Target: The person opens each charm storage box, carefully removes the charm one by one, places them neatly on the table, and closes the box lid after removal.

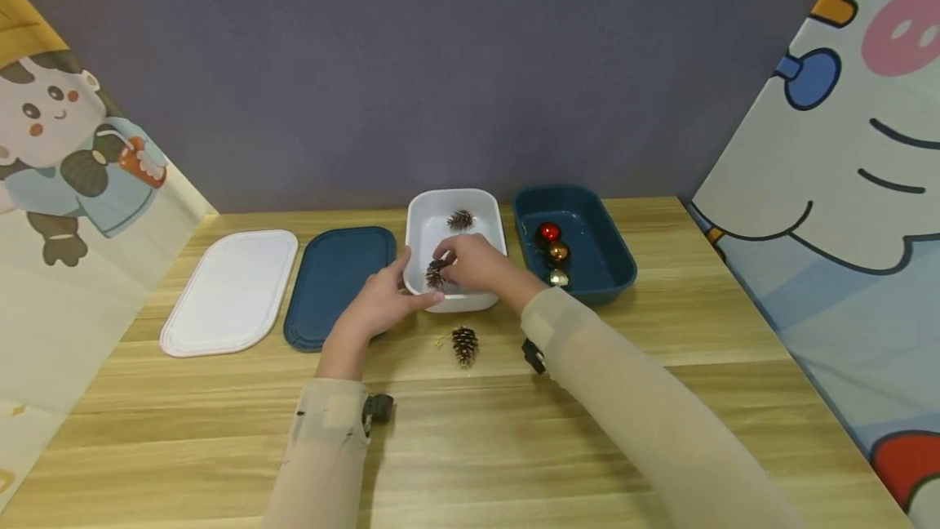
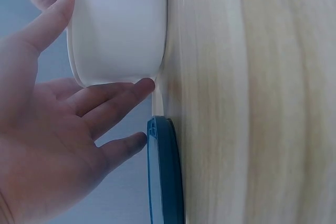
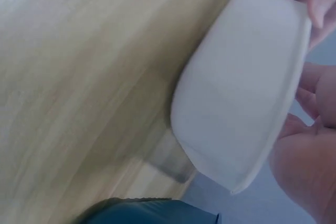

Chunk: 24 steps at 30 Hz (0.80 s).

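Observation:
A white box (image 1: 488, 206) stands between my hands. My right hand (image 1: 477, 261) reaches over its right side and pinches a brown pine cone (image 1: 435, 273) inside it, near the left wall. Another pine cone (image 1: 460, 220) lies toward the back of the same box. With its fingers fairly straight, my left hand (image 1: 382, 299) touches the box's left side; in the left wrist view the thumb (image 2: 55, 17) lies at the rim. A third pine cone (image 1: 465, 346), with a gold string, lies on the table in front. The right wrist view hides the pinched cone behind the box wall.
To the right, a dark blue box (image 1: 613, 272) holds a red ball (image 1: 548, 232), a gold-orange ball (image 1: 559, 251) and a pale gold ball (image 1: 558, 277). A dark blue lid (image 1: 338, 284) and a white lid (image 1: 229, 292) lie at left. A grey wall (image 1: 441, 64) rises behind.

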Each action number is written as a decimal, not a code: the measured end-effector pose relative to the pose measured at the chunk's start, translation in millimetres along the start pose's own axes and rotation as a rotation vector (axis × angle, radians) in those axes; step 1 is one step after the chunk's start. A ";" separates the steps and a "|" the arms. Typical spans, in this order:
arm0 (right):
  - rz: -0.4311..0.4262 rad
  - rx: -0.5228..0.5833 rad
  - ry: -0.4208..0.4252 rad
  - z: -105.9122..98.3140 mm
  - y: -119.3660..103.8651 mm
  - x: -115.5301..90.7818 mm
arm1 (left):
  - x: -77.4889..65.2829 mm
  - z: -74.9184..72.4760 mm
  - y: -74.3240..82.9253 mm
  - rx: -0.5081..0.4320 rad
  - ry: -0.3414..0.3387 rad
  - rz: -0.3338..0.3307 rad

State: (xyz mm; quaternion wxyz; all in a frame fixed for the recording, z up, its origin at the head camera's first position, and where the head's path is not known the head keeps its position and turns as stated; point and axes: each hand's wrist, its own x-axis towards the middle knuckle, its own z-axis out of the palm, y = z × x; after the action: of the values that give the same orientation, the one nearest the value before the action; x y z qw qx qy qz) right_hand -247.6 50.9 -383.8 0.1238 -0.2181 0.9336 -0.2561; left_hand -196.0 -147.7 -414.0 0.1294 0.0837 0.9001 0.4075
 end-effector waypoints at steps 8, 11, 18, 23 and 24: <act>-0.024 0.104 0.068 -21.3 0.8 -8.6 | -0.4 -2.4 -0.1 0.033 -0.012 -0.018; -0.023 0.143 0.068 -35.4 2.5 -15.8 | 0.0 -3.8 3.0 0.056 -0.020 -0.025; -0.021 0.165 0.094 -57.0 5.1 -42.1 | 1.3 -4.1 4.6 0.076 -0.041 -0.051; -0.023 0.176 0.100 -62.4 11.1 -65.3 | 1.6 -4.2 6.2 0.075 -0.033 -0.044; -0.022 0.178 0.098 -62.6 12.8 -69.9 | 1.8 -4.1 6.5 0.079 -0.033 -0.042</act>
State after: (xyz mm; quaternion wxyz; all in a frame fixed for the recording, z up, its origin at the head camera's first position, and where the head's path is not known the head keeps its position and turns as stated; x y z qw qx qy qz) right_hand -212.3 120.3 -329.8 0.0939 -0.2037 0.9096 -0.3498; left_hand -198.7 -145.9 -406.8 0.1493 0.0765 0.9148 0.3674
